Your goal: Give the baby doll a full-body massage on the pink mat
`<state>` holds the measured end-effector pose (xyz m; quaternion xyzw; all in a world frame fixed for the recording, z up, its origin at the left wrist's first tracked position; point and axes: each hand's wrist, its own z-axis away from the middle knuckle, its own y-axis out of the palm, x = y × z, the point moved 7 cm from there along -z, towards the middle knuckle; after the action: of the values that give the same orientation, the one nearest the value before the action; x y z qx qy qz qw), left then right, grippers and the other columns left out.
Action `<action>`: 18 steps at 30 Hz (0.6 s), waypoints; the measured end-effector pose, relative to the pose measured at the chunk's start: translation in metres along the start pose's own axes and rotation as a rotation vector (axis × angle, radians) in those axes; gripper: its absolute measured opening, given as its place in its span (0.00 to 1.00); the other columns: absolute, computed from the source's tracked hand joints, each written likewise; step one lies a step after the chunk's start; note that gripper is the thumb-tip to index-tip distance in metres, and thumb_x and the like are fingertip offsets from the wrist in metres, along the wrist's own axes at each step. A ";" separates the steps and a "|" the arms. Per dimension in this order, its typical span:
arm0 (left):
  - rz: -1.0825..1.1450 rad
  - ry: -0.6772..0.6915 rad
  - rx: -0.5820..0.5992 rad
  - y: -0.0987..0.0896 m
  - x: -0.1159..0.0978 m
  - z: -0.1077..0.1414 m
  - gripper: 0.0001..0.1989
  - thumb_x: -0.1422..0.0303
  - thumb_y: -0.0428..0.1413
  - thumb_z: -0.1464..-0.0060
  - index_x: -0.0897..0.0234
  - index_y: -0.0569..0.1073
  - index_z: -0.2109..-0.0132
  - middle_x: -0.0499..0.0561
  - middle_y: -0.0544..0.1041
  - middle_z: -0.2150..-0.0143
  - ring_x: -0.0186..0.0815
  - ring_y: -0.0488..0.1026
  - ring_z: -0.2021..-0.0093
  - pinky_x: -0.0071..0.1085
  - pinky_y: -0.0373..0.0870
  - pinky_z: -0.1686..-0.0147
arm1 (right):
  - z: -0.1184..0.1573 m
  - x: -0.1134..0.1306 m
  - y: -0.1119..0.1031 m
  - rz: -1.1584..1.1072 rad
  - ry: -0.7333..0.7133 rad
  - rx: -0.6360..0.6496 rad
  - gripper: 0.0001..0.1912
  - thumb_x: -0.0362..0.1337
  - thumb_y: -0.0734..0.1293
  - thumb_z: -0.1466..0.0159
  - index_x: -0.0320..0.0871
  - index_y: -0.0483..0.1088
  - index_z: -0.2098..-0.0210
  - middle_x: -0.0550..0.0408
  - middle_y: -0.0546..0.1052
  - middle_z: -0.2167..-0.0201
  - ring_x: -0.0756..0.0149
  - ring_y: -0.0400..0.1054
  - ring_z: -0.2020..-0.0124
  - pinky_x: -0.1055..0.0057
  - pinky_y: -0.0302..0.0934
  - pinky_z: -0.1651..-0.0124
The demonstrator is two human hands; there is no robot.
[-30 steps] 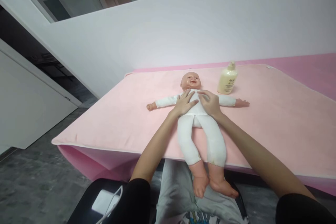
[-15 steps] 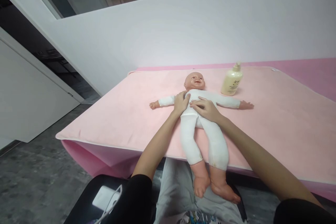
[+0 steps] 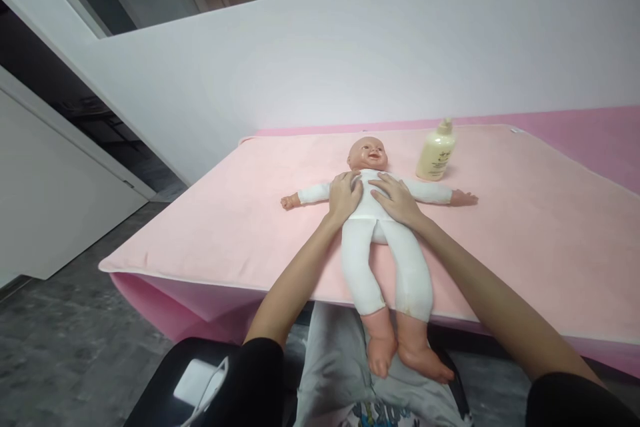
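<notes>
A baby doll (image 3: 367, 200) with a white cloth body lies face up, its head toward the wall and its feet hanging over the table's front edge. My left hand (image 3: 345, 196) rests on the left side of its chest, fingers laid flat near the shoulder. On the right side of the chest lies my right hand (image 3: 395, 197), palm down with its fingers apart. Neither hand is wrapped round anything. A pale yellow pump bottle (image 3: 436, 152) stands beyond the doll's outstretched arm on the right.
A pink blanket (image 3: 225, 213) covers the table against a white wall (image 3: 350, 60). At the lower left, a white device with a cable (image 3: 196, 381) lies on a black seat. A door (image 3: 55, 193) is at the far left.
My right hand has moved up the chest, and its fingers have spread apart. My left hand stays on the chest. The whole view has shifted slightly.
</notes>
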<state>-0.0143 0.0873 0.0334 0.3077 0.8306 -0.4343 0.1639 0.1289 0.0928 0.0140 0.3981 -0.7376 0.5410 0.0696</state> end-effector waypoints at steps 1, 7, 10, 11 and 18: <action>-0.006 0.009 -0.018 -0.003 -0.003 0.001 0.12 0.72 0.50 0.43 0.65 0.73 0.53 0.56 0.77 0.52 0.42 0.71 0.49 0.40 0.64 0.45 | -0.001 -0.003 -0.001 -0.015 0.012 -0.014 0.20 0.44 0.59 0.34 0.47 0.69 0.46 0.48 0.62 0.37 0.56 0.52 0.34 0.44 0.41 0.34; 0.172 0.231 0.124 0.000 -0.036 0.008 0.10 0.69 0.52 0.43 0.63 0.75 0.56 0.52 0.79 0.57 0.37 0.74 0.55 0.35 0.69 0.51 | -0.005 -0.022 -0.007 -0.143 0.024 -0.088 0.20 0.43 0.57 0.34 0.45 0.69 0.47 0.49 0.70 0.43 0.57 0.60 0.39 0.50 0.49 0.35; 0.230 0.369 0.317 0.010 -0.055 0.017 0.10 0.69 0.54 0.44 0.63 0.77 0.57 0.52 0.80 0.58 0.37 0.75 0.57 0.34 0.69 0.52 | -0.007 -0.034 -0.009 -0.197 0.051 -0.120 0.21 0.43 0.56 0.34 0.44 0.69 0.47 0.48 0.71 0.45 0.58 0.64 0.42 0.54 0.54 0.38; 0.245 0.394 0.367 0.012 -0.058 0.020 0.09 0.68 0.55 0.45 0.63 0.78 0.59 0.51 0.80 0.59 0.37 0.75 0.57 0.34 0.70 0.52 | -0.007 -0.037 -0.009 -0.204 0.062 -0.129 0.21 0.43 0.55 0.34 0.43 0.69 0.47 0.48 0.72 0.45 0.58 0.64 0.43 0.55 0.54 0.38; 0.223 0.341 0.550 0.023 -0.055 0.020 0.11 0.65 0.53 0.41 0.56 0.80 0.59 0.48 0.78 0.50 0.36 0.71 0.44 0.41 0.53 0.36 | -0.011 -0.045 -0.005 -0.191 0.016 -0.146 0.23 0.43 0.52 0.33 0.41 0.68 0.46 0.46 0.71 0.45 0.59 0.64 0.43 0.58 0.55 0.38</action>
<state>0.0420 0.0610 0.0375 0.4975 0.6589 -0.5639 -0.0200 0.1587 0.1245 -0.0018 0.4560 -0.7332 0.4798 0.1558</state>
